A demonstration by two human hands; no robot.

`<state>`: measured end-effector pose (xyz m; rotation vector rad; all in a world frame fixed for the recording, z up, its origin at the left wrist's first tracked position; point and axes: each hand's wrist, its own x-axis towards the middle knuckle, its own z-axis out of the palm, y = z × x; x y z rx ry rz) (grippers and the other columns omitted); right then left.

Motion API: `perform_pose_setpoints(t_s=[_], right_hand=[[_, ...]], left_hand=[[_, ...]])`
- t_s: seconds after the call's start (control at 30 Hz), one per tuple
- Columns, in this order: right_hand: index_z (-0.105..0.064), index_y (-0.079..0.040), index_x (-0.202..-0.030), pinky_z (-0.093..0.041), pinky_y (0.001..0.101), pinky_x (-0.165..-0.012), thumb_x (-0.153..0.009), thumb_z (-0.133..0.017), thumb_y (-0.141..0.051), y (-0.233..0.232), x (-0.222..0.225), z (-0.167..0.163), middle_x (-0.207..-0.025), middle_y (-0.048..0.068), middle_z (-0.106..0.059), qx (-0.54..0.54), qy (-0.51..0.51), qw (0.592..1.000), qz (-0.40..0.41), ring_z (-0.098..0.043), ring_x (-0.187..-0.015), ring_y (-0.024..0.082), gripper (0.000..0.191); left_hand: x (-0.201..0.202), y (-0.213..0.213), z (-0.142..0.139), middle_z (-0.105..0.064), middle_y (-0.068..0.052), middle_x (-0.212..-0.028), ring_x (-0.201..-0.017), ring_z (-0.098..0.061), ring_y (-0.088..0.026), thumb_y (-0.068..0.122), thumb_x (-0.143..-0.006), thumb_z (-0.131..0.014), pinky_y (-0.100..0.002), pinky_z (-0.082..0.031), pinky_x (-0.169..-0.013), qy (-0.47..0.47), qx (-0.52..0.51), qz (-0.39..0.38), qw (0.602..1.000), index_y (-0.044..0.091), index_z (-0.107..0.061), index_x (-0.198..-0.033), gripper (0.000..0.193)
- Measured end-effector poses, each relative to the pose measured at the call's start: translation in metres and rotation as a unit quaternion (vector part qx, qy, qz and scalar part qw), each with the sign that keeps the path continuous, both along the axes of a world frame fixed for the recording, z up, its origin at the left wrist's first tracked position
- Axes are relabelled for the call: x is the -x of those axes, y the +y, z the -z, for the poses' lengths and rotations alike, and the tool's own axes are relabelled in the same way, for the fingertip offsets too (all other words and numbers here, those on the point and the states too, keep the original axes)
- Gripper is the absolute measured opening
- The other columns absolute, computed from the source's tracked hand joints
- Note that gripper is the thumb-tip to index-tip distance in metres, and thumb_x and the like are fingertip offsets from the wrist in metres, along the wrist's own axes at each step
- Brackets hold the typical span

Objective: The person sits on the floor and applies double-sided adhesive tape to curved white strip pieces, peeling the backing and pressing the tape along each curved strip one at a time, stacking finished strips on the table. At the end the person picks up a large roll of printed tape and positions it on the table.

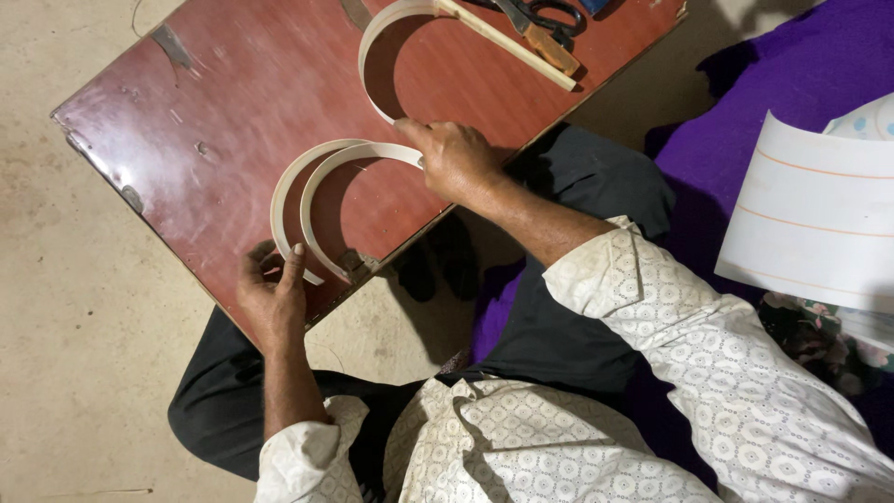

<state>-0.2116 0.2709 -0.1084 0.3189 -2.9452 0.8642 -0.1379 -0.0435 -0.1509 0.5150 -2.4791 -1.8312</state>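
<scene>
Strips: 3 curved pale strips on the reddish-brown desk (214, 102). 2 of them lie nested as a pair of arcs (312, 182) near the desk's front edge, one inside the other, almost touching along their run. The 3rd arc (372, 56) lies farther up the desk, its lower end reaching down to the right hand.

Hands: 2, both the person's own. Left hand (272, 293) at the desk's near corner, fingers (296, 265) closed loosely on the lower ends of the nested pair, thumb on top. Right hand (453, 158) rests on the desk edge, fingers curled and pinching the upper end of the inner arc; the index tip touches the foot of the 3rd arc.

Other things on the desk: 1 straight pale wooden stick (507, 42) running diagonally from the top of the 3rd arc toward the right edge; 1 pair of scissors (549, 17) with dark loops beyond it, partly cut off by the frame; 1 wood-handled tool (545, 42) lying against the stick.

Surroundings: purple cloth (801, 65) on the floor to the right, 1 large white sheet with thin orange lines (819, 214) over it. Bare concrete floor (74, 326) on the left. Right forearm and patterned sleeve (708, 345) cross the lower right, hiding the ground there.
</scene>
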Motion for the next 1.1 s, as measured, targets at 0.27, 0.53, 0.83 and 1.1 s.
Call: perform_pose_setpoints(t_s=[0.27,0.53,0.83,1.1], right_hand=[[-0.059,-0.008,-0.128,-0.053,0.0572,-0.072,-0.084,-0.078,-0.011,-0.004,0.001,-0.006,-0.088,0.020,-0.072,-0.021,-0.066,0.998,-0.004,-0.071,-0.087,0.044,0.047],[-0.062,-0.009,-0.124,-0.053,0.0569,-0.073,-0.083,-0.079,-0.010,0.001,0.001,0.010,-0.091,0.020,-0.072,-0.006,-0.008,1.000,-0.012,-0.069,-0.087,0.045,0.044],[-0.060,-0.005,-0.135,-0.055,0.0503,-0.077,-0.081,-0.083,-0.006,-0.002,0.000,0.004,-0.101,0.018,-0.072,0.016,0.029,0.999,-0.040,-0.071,-0.088,0.037,0.059],[-0.066,-0.005,-0.123,-0.056,0.0482,-0.069,-0.083,-0.086,-0.012,-0.004,0.000,-0.008,-0.078,0.011,-0.073,-0.030,-0.022,0.999,-0.026,-0.073,-0.074,0.033,0.045]], left_hand=[[-0.006,0.004,-0.006,-0.072,-0.013,-0.104,-0.093,-0.069,-0.017,0.021,-0.092,-0.083,-0.031,-0.058,-0.080,-0.009,0.012,0.004,1.000,-0.003,-0.062,-0.122,0.044],[-0.001,0.003,0.002,-0.072,-0.014,-0.104,-0.095,-0.069,-0.020,0.024,-0.092,-0.082,-0.033,-0.056,-0.082,-0.006,0.069,0.016,0.997,-0.004,-0.064,-0.119,0.043],[0.000,0.003,-0.002,-0.070,-0.011,-0.100,-0.089,-0.067,-0.017,0.036,-0.089,-0.081,-0.034,-0.057,-0.076,-0.017,0.046,-0.015,0.999,0.001,-0.066,-0.118,0.048],[-0.006,0.020,-0.024,-0.058,-0.006,-0.088,-0.078,-0.059,-0.019,0.026,-0.092,-0.084,-0.034,-0.050,-0.065,0.174,0.222,-0.026,0.959,0.005,-0.072,-0.106,0.029]])
